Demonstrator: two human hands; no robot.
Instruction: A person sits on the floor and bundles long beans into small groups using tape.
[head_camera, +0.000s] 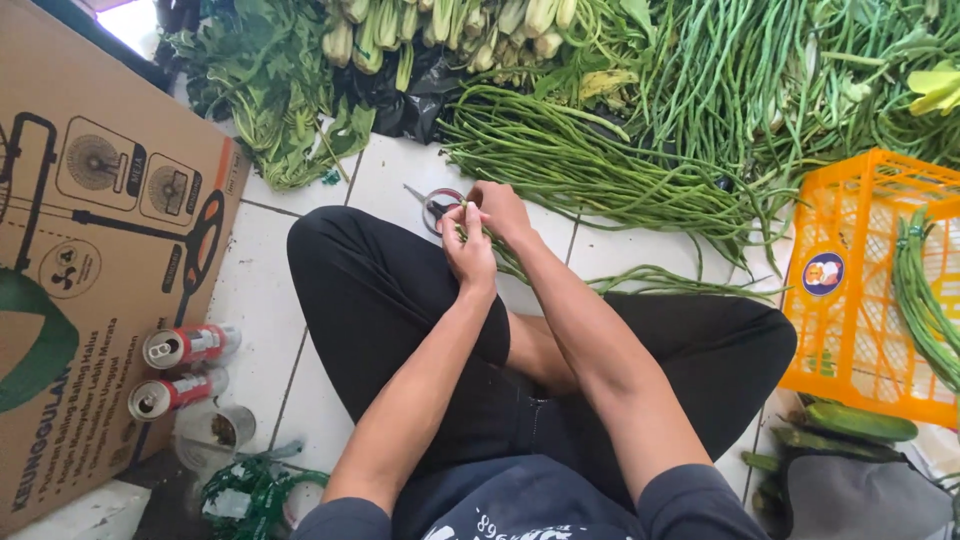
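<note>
Above the knee, left hand (470, 245) and right hand (500, 207) both grip thin green long beans (510, 262).

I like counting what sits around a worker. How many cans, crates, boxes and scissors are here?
Cans: 3, lying beside the box
Orange crate: 1
Cardboard box: 1
Scissors: 1, on the tiles by the hands
Total: 6
</note>
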